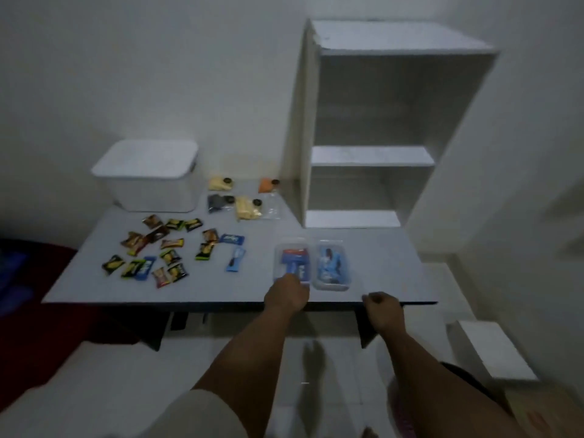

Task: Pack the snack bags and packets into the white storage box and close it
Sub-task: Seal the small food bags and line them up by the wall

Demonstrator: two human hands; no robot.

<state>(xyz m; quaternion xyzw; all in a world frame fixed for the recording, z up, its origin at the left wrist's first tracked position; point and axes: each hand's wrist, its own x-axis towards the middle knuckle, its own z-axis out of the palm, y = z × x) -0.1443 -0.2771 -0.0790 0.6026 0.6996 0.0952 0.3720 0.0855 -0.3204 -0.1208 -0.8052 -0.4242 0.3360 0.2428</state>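
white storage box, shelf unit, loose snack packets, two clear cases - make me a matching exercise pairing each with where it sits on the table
Things:
1. white storage box
2. shelf unit
3. loose snack packets
4. two clear cases

Places:
A. near edge, just ahead of the left hand
B. far left corner, lid on
C. far right, standing against the wall
D. scattered across the left half, in front of the box

Pairs: 1-B, 2-C, 3-D, 4-A
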